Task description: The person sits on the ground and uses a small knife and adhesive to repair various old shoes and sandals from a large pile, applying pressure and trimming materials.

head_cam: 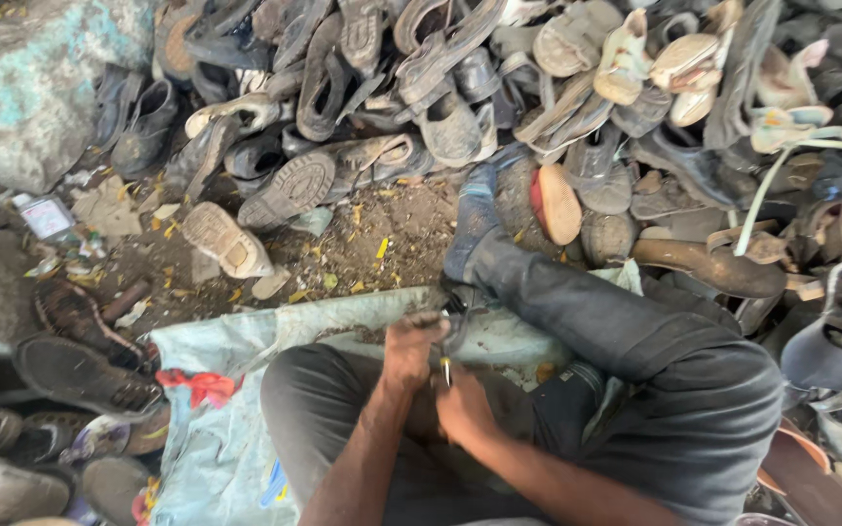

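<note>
Your left hand point(411, 351) is clenched around a dark strap-like piece of footwear point(457, 317) held just above your lap, fingers wrapped tight on it. Your right hand point(462, 404) sits touching below it, fingers pinched shut on a small yellow-handled tool point(446, 371) that points up at the piece. You sit on a pale sack point(216, 429) spread over the dirt, with a heap of worn shoes point(460, 88) piled beyond your outstretched leg point(577, 312).

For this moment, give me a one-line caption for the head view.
Seated person's left hand and right hand work a small dark piece before heaped worn shoes.
</note>
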